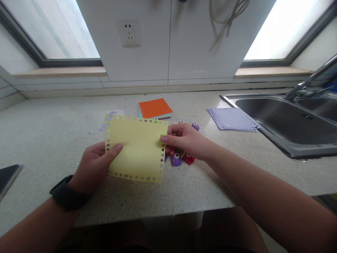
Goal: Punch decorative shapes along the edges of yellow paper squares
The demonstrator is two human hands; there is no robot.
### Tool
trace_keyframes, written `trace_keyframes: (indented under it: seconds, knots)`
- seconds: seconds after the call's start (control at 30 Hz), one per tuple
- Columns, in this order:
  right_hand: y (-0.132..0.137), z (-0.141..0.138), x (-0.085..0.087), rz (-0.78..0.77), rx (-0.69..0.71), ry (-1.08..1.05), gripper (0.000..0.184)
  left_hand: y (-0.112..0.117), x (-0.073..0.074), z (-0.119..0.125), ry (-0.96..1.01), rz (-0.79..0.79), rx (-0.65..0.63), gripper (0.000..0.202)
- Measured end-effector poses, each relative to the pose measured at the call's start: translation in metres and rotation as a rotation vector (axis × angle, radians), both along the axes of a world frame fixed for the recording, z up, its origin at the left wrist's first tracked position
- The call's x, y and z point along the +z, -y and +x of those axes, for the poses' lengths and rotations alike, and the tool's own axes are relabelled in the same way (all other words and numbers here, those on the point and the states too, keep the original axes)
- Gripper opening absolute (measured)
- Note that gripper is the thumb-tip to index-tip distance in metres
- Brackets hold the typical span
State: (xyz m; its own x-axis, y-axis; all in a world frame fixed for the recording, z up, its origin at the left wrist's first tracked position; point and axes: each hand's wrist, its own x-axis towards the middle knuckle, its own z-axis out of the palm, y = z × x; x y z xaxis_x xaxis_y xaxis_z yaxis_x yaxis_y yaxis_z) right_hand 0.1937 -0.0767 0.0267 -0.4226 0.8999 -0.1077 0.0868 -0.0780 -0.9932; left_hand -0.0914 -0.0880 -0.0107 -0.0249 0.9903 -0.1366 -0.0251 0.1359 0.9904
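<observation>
A square sheet of yellow paper [137, 151] is raised above the counter, with small star and other shapes cut along its edges. My left hand [96, 163] grips its left edge, thumb on the front face. At the right edge, my right hand [181, 138] is closed on a small green craft punch [162, 139], set against the paper's border; most of the punch is hidden by the thumb and sheet. Just beyond and below that hand lie several more punches, among them a purple punch [176, 160] and a red punch [189, 159].
Orange paper [155, 108] tops a small stack behind the yellow sheet. To the right, punched lavender sheets [234, 118] lie beside the steel sink [268, 116], slightly over its rim. Purple paper bits [104, 123] are scattered at left. A dark flat object [9, 177] sits at the far left.
</observation>
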Motion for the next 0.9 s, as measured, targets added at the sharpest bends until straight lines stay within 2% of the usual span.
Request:
trace_keyframes:
  seconds: [0.37,0.9]
  knots:
    - [-0.0004,-0.0015,-0.003,0.036,-0.016,0.018,0.038,-0.0002,0.0004,-0.0001,0.005,-0.014,-0.003,0.037]
    - [0.0015,-0.0035,0.0022,0.024,-0.004,0.025,0.035,-0.0001,0.0002,-0.0002,0.014,0.007,-0.023,0.035]
